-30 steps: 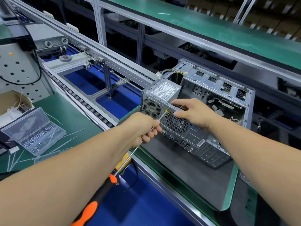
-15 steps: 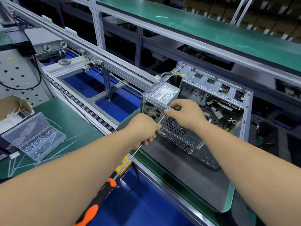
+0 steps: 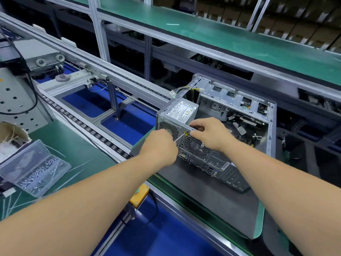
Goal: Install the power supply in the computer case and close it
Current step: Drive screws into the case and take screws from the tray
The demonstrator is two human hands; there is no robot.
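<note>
Two bare forearms enter from bottom edge, no sleeves in view; left hand (image 3: 158, 147) and right hand (image 3: 212, 134) ungloved; no watch, ring or wristband visible; upper arms and clothing out of frame

Green-topped workbench (image 3: 77, 145) at left, alongside a roller conveyor (image 3: 88, 130). On the green top: clear plastic box of screws (image 3: 33, 169), lid open; loose white cable ties (image 3: 73, 174) scattered just beside it; cardboard box (image 3: 11, 133) at the far left edge. Dark grey pallet (image 3: 212, 204) with green edging on the conveyor line, bearing the open computer case (image 3: 239, 111) lying on its side. Long green shelf (image 3: 221, 37) above, behind.
</note>
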